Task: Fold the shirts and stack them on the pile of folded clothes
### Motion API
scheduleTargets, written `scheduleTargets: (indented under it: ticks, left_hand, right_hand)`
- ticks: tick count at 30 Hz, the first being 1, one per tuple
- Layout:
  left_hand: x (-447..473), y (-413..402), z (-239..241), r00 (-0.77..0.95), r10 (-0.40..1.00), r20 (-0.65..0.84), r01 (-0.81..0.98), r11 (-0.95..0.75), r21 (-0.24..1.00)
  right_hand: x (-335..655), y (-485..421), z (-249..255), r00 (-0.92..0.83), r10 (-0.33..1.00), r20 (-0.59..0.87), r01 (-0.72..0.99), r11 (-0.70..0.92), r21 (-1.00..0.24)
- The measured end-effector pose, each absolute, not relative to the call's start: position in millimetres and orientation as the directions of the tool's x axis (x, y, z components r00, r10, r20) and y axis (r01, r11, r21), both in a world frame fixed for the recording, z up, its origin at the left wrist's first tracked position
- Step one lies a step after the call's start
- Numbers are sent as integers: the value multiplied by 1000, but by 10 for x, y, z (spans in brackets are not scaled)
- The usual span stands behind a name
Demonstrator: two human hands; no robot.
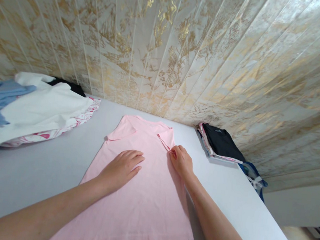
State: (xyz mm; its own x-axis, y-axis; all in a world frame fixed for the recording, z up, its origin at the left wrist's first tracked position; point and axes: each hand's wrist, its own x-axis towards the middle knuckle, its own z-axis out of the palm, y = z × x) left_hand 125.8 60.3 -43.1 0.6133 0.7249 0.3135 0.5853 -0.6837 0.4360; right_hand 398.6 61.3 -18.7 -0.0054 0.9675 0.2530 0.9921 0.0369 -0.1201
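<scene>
A pink short-sleeved shirt (147,194) lies spread on the white table, collar toward the wall and hem toward me. Both its sleeves are turned inward over the body. My left hand (122,169) rests flat on the shirt's middle, fingers stretched out and holding nothing. At the right armpit, my right hand (181,160) pinches the lower corner of the right sleeve (166,137) between thumb and fingers. The fingertips there are partly hidden by the hand.
Loose clothes pile up at the left: a white garment (45,105), a blue one (0,101) and a pink-patterned one beneath. A folded stack with a black garment (221,141) on top sits at the back right. The table's right edge (275,218) drops off nearby; a patterned wall (161,52) stands behind.
</scene>
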Motion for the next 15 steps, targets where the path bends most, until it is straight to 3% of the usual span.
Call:
scheduleTargets:
  ticks: [10, 15]
  left_hand:
    - [1260, 599, -436, 609, 732, 305, 589, -675, 444]
    - [1270, 626, -346, 610, 759, 227, 600, -630, 494]
  right_hand:
    - [3973, 575, -208, 15, 963, 270, 991, 22, -136]
    - [3974, 509, -255, 7, 955, 295, 986, 42, -160]
